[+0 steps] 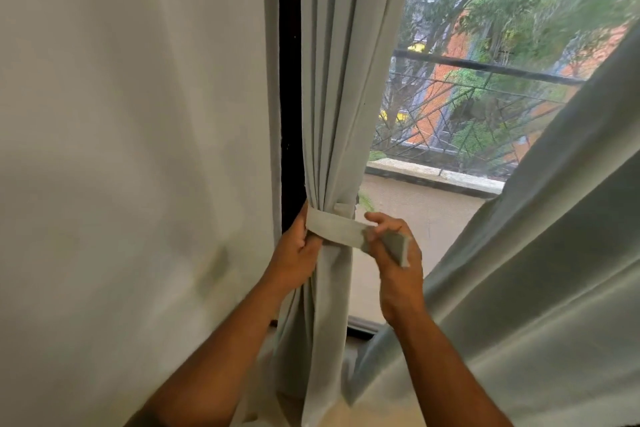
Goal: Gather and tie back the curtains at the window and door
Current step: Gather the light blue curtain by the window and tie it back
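Observation:
A pale grey-green curtain (332, 97) hangs bunched into narrow folds beside the dark window frame (290, 80). A fabric tie-back band (337, 230) of the same colour wraps across the front of the bunch at waist height. My left hand (296, 253) grips the bunched curtain and the band's left end. My right hand (394, 253) pinches the band's free right end, which folds back over its fingers. A second curtain panel (540, 253) of the same cloth slants loose across the right side.
A plain white wall (131, 149) fills the left half. Through the window screen I see a balcony ledge (433, 177), a black railing (485, 68), trees and an orange building. The dark bottom sill (360, 328) runs below my right wrist.

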